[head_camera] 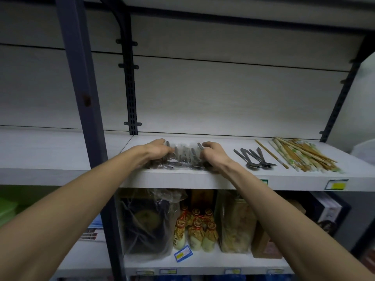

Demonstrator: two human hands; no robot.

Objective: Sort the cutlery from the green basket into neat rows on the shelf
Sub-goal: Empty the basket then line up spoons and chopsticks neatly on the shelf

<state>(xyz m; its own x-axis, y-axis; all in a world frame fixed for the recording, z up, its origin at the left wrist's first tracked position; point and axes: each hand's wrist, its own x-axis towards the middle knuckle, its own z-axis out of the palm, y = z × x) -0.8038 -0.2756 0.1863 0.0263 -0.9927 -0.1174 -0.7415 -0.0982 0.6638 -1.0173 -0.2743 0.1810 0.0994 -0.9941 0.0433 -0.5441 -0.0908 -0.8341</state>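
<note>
Cutlery in clear plastic wrappers point(183, 157) is lying in a row near the front edge of the shelf point(203, 180), and both hands are reaching up to it from below, one at each end. The left hand point(157, 151) is curling its fingers over the left end of the wrapped row, and the right hand point(212, 154) is doing the same at the right end, so the pieces are sitting squarely between the two palms. Holding it from both sides at once looks like a way of squeezing the loose packets together and squaring them up into one tidy block; that is a judgement from the pose. Whether the fingers are actually gripping single pieces or only pressing against the wrappers is something I cannot tell, since the plastic is blurring the outlines.

To the right, well apart from the hands, a small fan of bare metal spoons point(254, 158) is resting with bowls toward the front edge. Further right again, paper-sleeved chopsticks point(302, 155) are lying in a loose heap, with one stick straying between the heap and the spoons. Grouping by kind seems to be the reason for these separate clusters, though the chopsticks are hardly looking neat yet.

The green basket is not showing plainly anywhere.
</note>
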